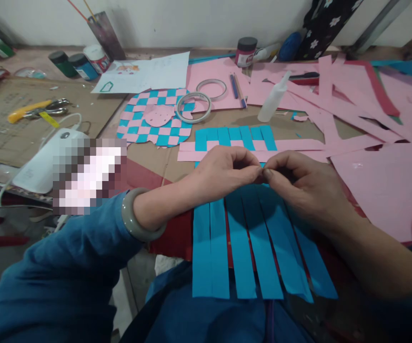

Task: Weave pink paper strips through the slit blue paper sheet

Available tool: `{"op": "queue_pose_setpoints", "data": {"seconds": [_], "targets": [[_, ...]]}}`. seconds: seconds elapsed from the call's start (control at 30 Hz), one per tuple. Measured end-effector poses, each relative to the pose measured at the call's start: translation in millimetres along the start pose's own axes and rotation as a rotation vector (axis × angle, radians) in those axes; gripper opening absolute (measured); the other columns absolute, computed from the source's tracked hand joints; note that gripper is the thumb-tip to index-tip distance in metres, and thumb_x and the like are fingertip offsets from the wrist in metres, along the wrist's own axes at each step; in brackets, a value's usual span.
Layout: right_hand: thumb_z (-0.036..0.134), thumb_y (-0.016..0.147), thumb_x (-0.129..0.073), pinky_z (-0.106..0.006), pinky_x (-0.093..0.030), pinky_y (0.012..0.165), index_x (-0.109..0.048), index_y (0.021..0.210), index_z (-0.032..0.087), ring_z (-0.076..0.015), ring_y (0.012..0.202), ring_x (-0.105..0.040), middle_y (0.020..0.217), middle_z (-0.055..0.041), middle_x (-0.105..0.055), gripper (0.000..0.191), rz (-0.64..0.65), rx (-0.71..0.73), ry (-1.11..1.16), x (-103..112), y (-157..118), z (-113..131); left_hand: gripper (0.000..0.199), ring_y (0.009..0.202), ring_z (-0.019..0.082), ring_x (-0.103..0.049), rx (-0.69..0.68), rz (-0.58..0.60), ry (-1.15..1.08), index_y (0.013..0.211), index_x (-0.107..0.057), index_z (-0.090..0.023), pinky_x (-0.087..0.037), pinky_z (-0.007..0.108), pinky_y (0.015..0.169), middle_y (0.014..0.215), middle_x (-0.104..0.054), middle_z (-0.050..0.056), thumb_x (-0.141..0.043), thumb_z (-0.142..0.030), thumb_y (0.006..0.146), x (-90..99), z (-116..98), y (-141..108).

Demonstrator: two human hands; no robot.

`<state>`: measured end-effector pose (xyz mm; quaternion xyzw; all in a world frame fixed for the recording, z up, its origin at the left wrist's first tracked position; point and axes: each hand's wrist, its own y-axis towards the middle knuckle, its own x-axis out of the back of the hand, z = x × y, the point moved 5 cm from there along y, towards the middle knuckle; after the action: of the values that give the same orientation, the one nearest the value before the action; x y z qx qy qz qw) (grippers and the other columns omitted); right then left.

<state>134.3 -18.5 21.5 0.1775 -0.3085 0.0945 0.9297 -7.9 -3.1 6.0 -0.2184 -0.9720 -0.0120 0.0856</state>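
Observation:
Blue paper cut into strips lies before me, its lower ends hanging over the table's front edge. Pink paper strips pass crosswise through its upper part, forming a woven pattern. My left hand and my right hand are above the blue strips, just below the pink ones. Thumbs and fingers of both are pinched, and the fingertips meet. Whatever lies between them is too small or hidden to make out. Beyond the weaving is a finished-looking pink and blue checkered paper piece with a pink oval on it.
Two tape rolls overlap the checkered piece. A white glue bottle stands behind the weaving, near pencils. Loose pink paper covers the right side. At left are a white power bank and yellow-handled pliers. Paint jars line the back.

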Motion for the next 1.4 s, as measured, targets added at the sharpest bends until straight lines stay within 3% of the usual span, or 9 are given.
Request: {"op": "queue_pose_setpoints", "data": {"seconds": [0.27,1.1,1.4], "targets": [[0.019,0.078,-0.055,-0.028,-0.041,0.053,-0.056,0.071,0.023,-0.0148,0.059,-0.056,0.065,0.0001,-0.062,0.008,0.008,0.031,-0.018,-0.8,-0.6,3.7,0.008,0.059,0.007,-0.051,-0.021,-0.002,0.071,0.069,-0.062,-0.014,-0.038,0.02,0.053,0.064,-0.06,-0.002,-0.058,-0.018,0.075,0.9,-1.1,0.2],[0.02,0.076,-0.054,-0.029,-0.039,0.054,-0.057,0.069,0.023,-0.0143,0.059,-0.052,0.064,0.001,-0.058,0.008,0.032,-0.075,0.079,-0.7,0.9,-1.8,0.008,0.057,0.006,-0.047,-0.008,-0.017,0.057,0.066,-0.062,-0.014,-0.035,0.02,0.051,0.062,-0.057,-0.002,-0.06,-0.017,0.073,1.9,-5.3,-2.4],[0.021,0.079,-0.056,-0.029,-0.043,0.057,-0.059,0.071,0.023,-0.0146,0.062,-0.056,0.067,0.0002,-0.063,0.008,0.001,-0.088,0.081,0.7,1.2,-2.8,0.011,0.067,0.01,-0.061,-0.015,-0.027,0.037,0.073,-0.068,-0.014,-0.047,0.021,0.06,0.07,-0.068,0.002,-0.062,-0.021,0.08,1.6,-3.7,-1.2]]}}
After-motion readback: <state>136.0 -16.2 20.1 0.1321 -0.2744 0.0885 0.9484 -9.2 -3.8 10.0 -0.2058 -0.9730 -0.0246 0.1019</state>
